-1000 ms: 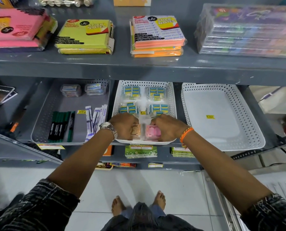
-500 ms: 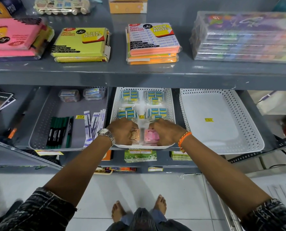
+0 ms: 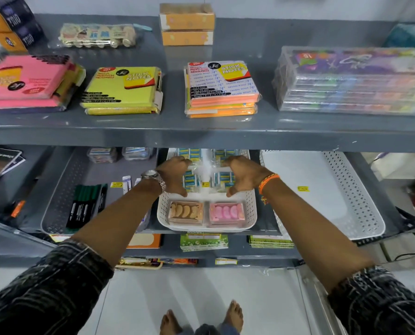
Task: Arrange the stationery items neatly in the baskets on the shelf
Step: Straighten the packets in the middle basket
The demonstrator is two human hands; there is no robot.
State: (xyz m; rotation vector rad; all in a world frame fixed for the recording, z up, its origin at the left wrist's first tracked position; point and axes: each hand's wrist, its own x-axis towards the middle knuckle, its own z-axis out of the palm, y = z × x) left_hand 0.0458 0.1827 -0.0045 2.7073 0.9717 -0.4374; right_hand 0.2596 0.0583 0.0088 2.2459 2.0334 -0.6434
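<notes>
On the lower shelf (image 3: 201, 232), a person's two hands reach into the middle white basket (image 3: 251, 209). The left hand (image 3: 174, 174) and right hand (image 3: 244, 175) are both spread in a claw, fingers curled over the wrapped blue-and-white packs (image 3: 223, 177) at the basket's back half; whether the fingertips touch the packs cannot be told, and neither grip closes on anything. At the basket's front edge two clear boxes lie side by side, touching: a brown one (image 3: 186, 212) on the left, a pink one (image 3: 227, 213) on the right, each showing crescent-shaped pieces. A watch (image 3: 153, 177) circles the left wrist, an orange band (image 3: 268, 181) the right.

Just left sits a grey basket (image 3: 56, 209) holding green markers (image 3: 87, 204) near its front and two small clear cases (image 3: 119, 154) at its back; the left forearm hides part of its right side. Just right lies a second white basket (image 3: 361, 201), a yellow tag (image 3: 303, 189) on its floor.

The upper shelf (image 3: 201, 134) overhangs the back of all three baskets, cutting off the farthest packs. On it lie pink (image 3: 25, 83), yellow (image 3: 122, 90) and orange (image 3: 222, 88) sticky-note stacks, and a blurred wrapped bundle (image 3: 351, 83) near the right edge. Bare feet (image 3: 201, 320) show on the white floor below.
</notes>
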